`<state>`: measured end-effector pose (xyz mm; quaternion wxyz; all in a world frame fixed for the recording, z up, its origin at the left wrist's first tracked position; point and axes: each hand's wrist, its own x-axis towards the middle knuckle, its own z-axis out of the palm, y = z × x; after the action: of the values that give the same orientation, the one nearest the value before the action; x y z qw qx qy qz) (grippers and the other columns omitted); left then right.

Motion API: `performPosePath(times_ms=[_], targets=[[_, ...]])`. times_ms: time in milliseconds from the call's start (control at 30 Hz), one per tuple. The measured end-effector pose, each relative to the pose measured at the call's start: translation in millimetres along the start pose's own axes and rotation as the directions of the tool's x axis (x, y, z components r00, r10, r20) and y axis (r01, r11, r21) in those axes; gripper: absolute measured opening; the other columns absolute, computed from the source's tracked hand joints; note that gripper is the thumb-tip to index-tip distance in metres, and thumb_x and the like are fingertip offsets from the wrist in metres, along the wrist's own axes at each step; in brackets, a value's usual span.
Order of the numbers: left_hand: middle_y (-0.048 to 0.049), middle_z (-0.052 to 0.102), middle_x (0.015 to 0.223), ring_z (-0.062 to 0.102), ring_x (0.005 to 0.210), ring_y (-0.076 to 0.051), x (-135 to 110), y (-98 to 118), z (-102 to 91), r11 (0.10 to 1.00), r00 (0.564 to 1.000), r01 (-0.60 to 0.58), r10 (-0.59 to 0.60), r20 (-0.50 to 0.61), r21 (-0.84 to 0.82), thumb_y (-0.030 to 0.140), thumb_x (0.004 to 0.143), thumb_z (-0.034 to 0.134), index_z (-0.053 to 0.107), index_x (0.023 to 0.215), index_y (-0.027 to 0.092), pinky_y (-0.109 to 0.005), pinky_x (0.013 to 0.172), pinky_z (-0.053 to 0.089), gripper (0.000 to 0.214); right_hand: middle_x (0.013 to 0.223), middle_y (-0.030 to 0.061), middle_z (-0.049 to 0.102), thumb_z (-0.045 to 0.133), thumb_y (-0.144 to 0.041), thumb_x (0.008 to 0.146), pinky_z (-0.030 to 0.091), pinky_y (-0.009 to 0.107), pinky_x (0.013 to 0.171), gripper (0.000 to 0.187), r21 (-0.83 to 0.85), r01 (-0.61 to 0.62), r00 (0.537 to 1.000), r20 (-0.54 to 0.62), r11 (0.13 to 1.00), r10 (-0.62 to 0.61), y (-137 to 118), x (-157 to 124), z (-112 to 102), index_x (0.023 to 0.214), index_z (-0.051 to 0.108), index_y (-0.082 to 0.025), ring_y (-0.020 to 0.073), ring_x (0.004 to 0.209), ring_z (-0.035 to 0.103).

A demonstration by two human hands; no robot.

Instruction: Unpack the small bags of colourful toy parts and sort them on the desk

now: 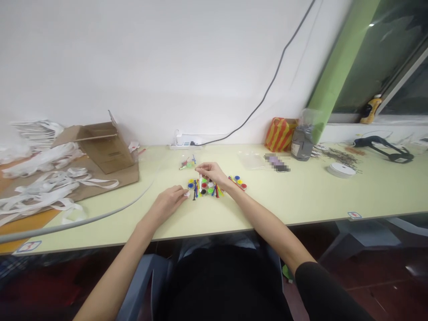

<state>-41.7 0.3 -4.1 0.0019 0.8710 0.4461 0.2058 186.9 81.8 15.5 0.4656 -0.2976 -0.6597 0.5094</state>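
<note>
My left hand rests low over the table, its fingertips closed on a small white round piece. Above the coloured pieces, my right hand pinches a thin white stick-like piece that hangs downward. Between and beyond my hands lie small round discs in blue, yellow, red, green, black and white, among them a red disc at the right. Thin coloured sticks lie among them. Behind my right hand is a clear bag with a few coloured pieces.
At left, an open cardboard box stands beside piles of white straps. A grey hose crosses the left side. A power strip sits by the wall. At right are a striped bag, a dark container and a white spool.
</note>
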Motion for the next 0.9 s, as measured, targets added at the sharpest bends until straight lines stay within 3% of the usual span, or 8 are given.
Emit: performPosePath(times_ms=[167, 267, 433, 900], targets=[[-0.0051, 0.065, 0.089, 0.061, 0.08, -0.021, 0.9, 3.6, -2.3, 0.997, 0.996, 0.08, -0.08, -0.04, 0.008, 0.037, 0.096, 0.048, 0.058, 0.095, 0.021, -0.032, 0.073, 0.046, 0.019, 0.057, -0.0027, 0.06, 0.077, -0.05, 0.072, 0.04, 0.021, 0.052, 0.042, -0.072, 0.051, 0.992, -0.109, 0.996, -0.059, 0.1, 0.8, 1.6, 0.088, 0.059, -0.016, 0.0104, 0.051, 0.052], [-0.0049, 0.064, 0.089, 0.061, 0.08, -0.02, 1.4, 4.9, -4.5, 0.999, 0.998, 0.048, -0.048, -0.034, 0.018, 0.036, 0.097, 0.046, 0.058, 0.088, 0.02, -0.031, 0.073, 0.046, 0.022, 0.058, -0.0004, 0.063, 0.075, -0.047, 0.076, 0.044, 0.022, 0.055, 0.035, -0.162, 0.043, 0.989, -0.132, 0.986, -0.065, 3.5, 2.9, 5.6, 0.079, 0.059, -0.016, 0.0123, 0.053, 0.057], [-0.0062, 0.066, 0.099, 0.063, 0.087, -0.019, 1.5, 3.7, -4.0, 1.0, 1.0, -0.012, 0.012, -0.017, 0.028, 0.034, 0.099, 0.041, 0.065, 0.095, 0.02, -0.031, 0.079, 0.049, 0.028, 0.062, 0.0005, 0.068, 0.069, -0.039, 0.086, 0.045, 0.023, 0.06, 0.024, -0.37, 0.01, 0.98, -0.18, 0.929, -0.082, 8.7, 5.1, 11.5, 0.078, 0.064, -0.018, 0.0146, 0.058, 0.064], [-0.0076, 0.066, 0.096, 0.063, 0.088, -0.02, 1.6, 5.7, -4.7, 0.995, 1.0, -0.001, -0.001, 0.016, 0.098, 0.027, 0.099, 0.04, 0.069, 0.096, 0.018, -0.031, 0.08, 0.048, 0.031, 0.071, 0.0019, 0.071, 0.068, -0.036, 0.091, 0.042, 0.024, 0.066, 0.021, -0.678, -0.029, 0.993, -0.105, 0.734, -0.058, 22.1, 17.3, 18.5, 0.081, 0.07, -0.018, 0.0144, 0.065, 0.063]])
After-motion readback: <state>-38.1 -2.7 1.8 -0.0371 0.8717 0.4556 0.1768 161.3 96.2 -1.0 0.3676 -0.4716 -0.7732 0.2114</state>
